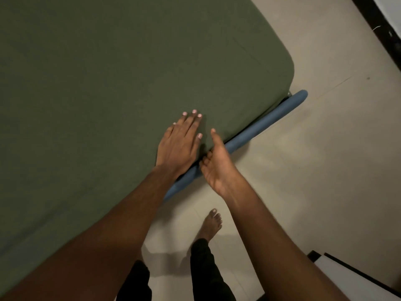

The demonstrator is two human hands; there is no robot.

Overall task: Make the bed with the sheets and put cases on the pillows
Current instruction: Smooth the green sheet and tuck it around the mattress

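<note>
A green sheet (108, 72) covers the mattress and fills most of the view, lying smooth and pulled flat over the rounded corner (284, 68) at the upper right. Along the near edge of the bed runs a blue rail (271, 120), just below the sheet's side.

The left hand (180, 144) lies flat on the sheet, palm down, close to that edge. Its fingers (194, 118) are straight and held together, pressing on the cloth and holding nothing.

The right hand (217, 166) is just beside it, at the edge of the mattress over the rail, turned with the palm up and towards the bed. Its thumb (214, 135) stands up against the side of the sheet. Its other fingers (206, 160) curl in towards the dark gap between mattress and rail, where shadow hides the tips; they may be on the sheet's hem, but whether they hold any cloth cannot be told.

Both forearms are bare. Below them, on the pale tiled floor (314, 170), 1 bare foot (211, 224) shows, with 2 black trouser legs (206, 268) at the bottom. A dark piece of furniture (382, 25) crosses the upper right corner, and a white panel (347, 276) with a black edge sits at the lower right.
</note>
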